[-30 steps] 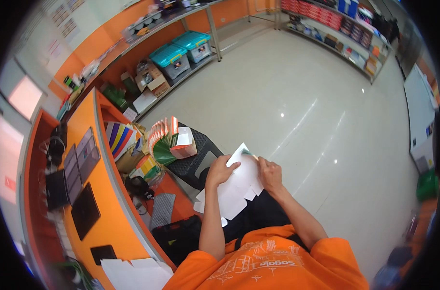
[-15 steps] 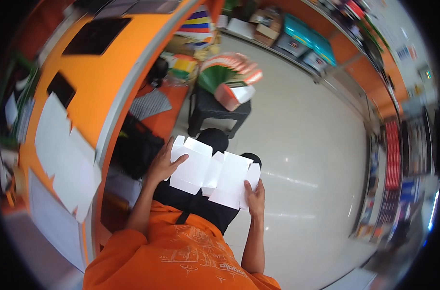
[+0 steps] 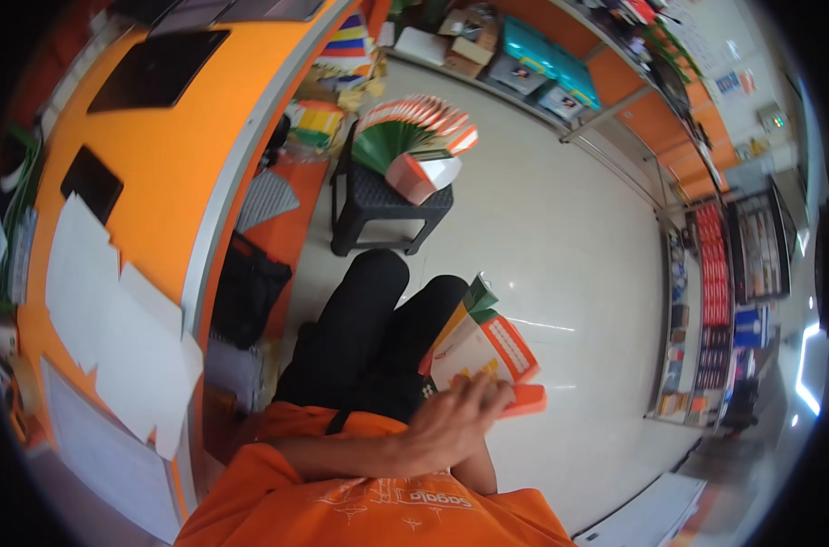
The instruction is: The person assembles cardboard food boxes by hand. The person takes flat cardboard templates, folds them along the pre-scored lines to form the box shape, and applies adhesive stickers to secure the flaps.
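Observation:
An unfolded carton [image 3: 474, 351], printed white, orange and green on the side facing up, is held at the right of my lap, beside my right knee. My left hand [image 3: 455, 410] reaches across my body and lies over the carton's near edge, its fingers bent onto the card. Underneath it is my right hand, mostly hidden; only the right forearm [image 3: 475, 469] shows clearly, and its fingers cannot be made out. An orange flap [image 3: 524, 401] sticks out past the fingers on the right.
A black stool [image 3: 391, 202] ahead bears a fanned stack of similar cartons [image 3: 414, 128]. On my left, an orange desk [image 3: 182, 164] carries dark flat devices and torn-edged white sheets [image 3: 113, 310]. Shelves with boxes [image 3: 713, 264] stand to the right, and teal-lidded bins [image 3: 546, 64] at the back.
The carton has turned from its plain white side to its printed side and moved right. My left hand has crossed over to the right hand. The stool's stack is unmoved.

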`<state>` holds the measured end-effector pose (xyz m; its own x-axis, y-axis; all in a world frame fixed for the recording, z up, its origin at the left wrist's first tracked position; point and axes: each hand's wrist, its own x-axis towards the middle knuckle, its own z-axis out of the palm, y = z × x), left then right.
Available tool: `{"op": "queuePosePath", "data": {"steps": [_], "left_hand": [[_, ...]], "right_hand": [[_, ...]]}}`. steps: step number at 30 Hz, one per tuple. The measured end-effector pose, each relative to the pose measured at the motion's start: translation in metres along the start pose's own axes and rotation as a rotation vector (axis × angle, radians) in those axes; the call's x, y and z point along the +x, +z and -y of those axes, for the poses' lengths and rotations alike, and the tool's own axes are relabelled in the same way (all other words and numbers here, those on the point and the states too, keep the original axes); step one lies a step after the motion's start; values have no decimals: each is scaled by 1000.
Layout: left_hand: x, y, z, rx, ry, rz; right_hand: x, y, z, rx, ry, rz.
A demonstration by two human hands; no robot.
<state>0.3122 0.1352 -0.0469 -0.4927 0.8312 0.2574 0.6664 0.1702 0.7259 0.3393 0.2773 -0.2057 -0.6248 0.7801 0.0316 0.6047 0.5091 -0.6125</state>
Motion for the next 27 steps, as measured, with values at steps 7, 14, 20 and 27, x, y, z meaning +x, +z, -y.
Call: {"op": "queuePosePath", "data": {"steps": [7, 14, 20, 27], "left_hand": [[20, -72, 18, -221, 45, 25], [16, -116, 41, -379, -83, -22], [-3, -23, -2, -62, 116, 134], [-11, -95, 149, -141, -399, -137]], "right_hand": [[-29, -19, -32, 164, 106, -68], [-23, -49, 14, 190, 5, 69], [-23, 13, -54, 68, -192, -182], [-18, -33, -22, 350, 12, 146]]}}
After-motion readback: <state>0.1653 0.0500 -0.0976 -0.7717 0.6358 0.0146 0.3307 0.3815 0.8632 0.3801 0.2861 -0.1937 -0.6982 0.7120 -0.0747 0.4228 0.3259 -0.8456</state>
